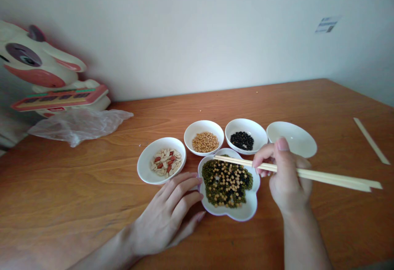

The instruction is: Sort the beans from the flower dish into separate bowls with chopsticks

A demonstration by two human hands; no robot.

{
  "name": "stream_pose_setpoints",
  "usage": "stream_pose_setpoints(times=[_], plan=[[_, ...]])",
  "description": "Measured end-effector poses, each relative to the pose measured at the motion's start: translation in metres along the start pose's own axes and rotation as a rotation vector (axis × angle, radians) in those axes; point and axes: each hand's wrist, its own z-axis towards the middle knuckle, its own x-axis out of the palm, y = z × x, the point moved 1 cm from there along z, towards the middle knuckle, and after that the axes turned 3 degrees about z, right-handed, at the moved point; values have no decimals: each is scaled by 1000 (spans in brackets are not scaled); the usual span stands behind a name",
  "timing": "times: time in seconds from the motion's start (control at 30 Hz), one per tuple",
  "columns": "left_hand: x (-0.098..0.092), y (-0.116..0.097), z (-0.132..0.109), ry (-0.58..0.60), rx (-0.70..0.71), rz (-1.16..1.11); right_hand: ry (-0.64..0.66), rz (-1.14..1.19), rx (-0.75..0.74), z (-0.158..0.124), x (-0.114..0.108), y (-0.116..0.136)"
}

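Two bare hands work well apart over a table: the left hand (170, 212) lies loosely open, fingertips touching the left rim of a flower-shaped dish (250, 206), while the right hand (289, 179) is closed around a pair of chopsticks (332, 177). Their tips hover over the dish's far left lobe; whether they pinch anything is too small to tell.

This white dish, lilac-edged with rounded lobes, sits between the hands. It holds a mix of small green beans (207, 170), black beans and larger, round yellow beans, heaped mostly away from its near lobe. The chopsticks are pale, slim and straight, apparently wooden.

Smooth, round white bowls curve around the dish. From left to right, one holds split peanuts (166, 161), cream with a few red-skinned; the next, yellow beans (205, 142); the third, glossy black beans (242, 140). The fourth bowl (291, 134) is partly hidden by the right hand.

Beyond, on orange-brown grained wood, lie a crinkled clear plastic bag (83, 126) beside a cow-shaped toy keyboard (58, 65), and, far right, a narrow pale strip (371, 140).
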Motion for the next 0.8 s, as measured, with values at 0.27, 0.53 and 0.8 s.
stream_pose_setpoints(times=[0.27, 0.53, 0.8], plan=[[-4, -3, 3, -127, 42, -11, 34, -49, 59, 2, -2, 1], [6, -17, -5, 86, 59, -97, 54, -80, 43, 2, -3, 1], [8, -21, -6, 234, -229, -259, 36, -59, 68, 1, 3, 4]])
